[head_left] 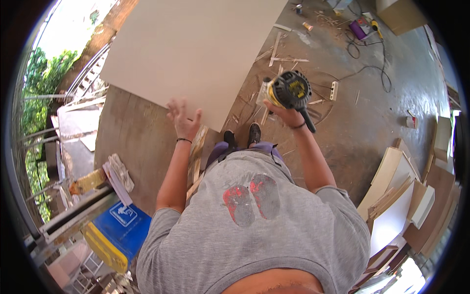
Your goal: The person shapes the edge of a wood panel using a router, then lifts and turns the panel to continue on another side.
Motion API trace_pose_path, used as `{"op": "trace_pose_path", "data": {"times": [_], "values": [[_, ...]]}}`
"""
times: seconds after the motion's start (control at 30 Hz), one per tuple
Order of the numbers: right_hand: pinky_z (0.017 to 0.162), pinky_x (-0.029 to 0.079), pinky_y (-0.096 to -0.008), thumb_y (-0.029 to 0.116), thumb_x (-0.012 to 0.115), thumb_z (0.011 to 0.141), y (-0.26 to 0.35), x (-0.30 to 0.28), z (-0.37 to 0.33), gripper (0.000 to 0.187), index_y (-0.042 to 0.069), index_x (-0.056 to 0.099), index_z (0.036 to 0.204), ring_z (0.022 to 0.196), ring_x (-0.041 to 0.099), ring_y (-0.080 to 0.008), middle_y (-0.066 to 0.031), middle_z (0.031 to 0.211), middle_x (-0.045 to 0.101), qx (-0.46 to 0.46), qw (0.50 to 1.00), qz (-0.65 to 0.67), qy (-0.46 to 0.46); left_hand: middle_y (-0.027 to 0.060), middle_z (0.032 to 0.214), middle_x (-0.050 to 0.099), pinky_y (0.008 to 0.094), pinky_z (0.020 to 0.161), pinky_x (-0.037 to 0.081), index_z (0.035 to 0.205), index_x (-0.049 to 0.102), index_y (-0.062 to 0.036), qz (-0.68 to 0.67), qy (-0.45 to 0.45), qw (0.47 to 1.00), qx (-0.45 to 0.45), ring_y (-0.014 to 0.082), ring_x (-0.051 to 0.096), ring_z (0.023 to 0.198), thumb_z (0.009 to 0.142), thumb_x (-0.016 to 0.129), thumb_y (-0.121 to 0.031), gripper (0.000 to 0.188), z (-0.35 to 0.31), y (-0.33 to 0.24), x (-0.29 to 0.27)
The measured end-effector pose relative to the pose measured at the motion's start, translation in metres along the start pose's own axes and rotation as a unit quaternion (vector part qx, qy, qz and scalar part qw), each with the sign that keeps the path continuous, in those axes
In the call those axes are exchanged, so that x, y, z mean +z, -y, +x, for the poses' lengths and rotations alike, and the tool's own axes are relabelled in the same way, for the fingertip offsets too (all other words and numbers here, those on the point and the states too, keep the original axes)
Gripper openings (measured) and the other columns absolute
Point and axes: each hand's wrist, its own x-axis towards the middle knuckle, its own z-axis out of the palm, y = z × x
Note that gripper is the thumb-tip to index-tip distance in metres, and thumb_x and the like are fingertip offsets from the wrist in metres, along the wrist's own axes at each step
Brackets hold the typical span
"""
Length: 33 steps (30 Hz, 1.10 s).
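Note:
A yellow and black trim router point(292, 89) with a clear base is in my right hand point(285, 115), whose fingers wrap round its body. The tool is held up above the floor, to the right of a large pale board point(191, 49). A black cord leaves its near side past my wrist. My left hand point(184, 121) is at the board's near edge with its fingers spread and nothing in them. I cannot tell whether it touches the board. Under the board's near left part lies a brown wooden surface point(132, 127).
Wood strips and scraps point(275, 51) litter the floor beside the board. A white power strip point(334, 91) with a cable lies farther right, and a purple box point(361, 29) stands beyond it. Boards point(391, 181) are stacked at the right. A blue and yellow container point(117, 225) is at the lower left.

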Motion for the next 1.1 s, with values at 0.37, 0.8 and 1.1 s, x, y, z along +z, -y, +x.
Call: {"op": "trace_pose_path", "data": {"times": [0.37,0.8,1.1], "values": [[0.079,0.053,-0.03,0.019,0.085,0.065,0.016,0.058,0.046,0.036,0.006,0.069,0.096,0.085,0.067,-0.015,-0.0051,0.092,0.071,0.045,0.986,0.16,0.014,0.0035,0.145,0.044,0.0472,0.114,0.024,0.125,0.06,-0.0157,0.039,0.14,0.952,0.271,0.0248,0.031,0.14,0.071,0.072,-0.052,0.066,0.011,0.006,-0.022],[0.083,0.053,-0.0311,0.025,0.085,0.065,0.017,0.08,0.048,0.044,0.007,0.067,0.101,0.09,0.067,-0.0162,-0.0058,0.097,0.071,0.045,0.997,0.056,-0.004,-0.0017,0.154,0.029,0.0461,0.117,0.013,0.139,0.048,-0.0234,0.062,0.091,0.973,0.204,0.025,0.017,0.145,0.063,0.071,-0.065,0.09,0.066,0.068,-0.031],[0.079,0.054,-0.0339,0.029,0.085,0.063,0.018,0.084,0.046,0.046,0.012,0.068,0.103,0.088,0.067,-0.0214,-0.0071,0.096,0.07,-0.001,0.999,-0.04,-0.022,0.0032,0.156,0.022,0.0502,0.116,0.007,0.144,0.04,-0.0235,0.036,0.002,0.971,0.236,0.0306,0.012,0.145,0.06,0.066,-0.075,0.102,0.06,0.088,0.0]]}}
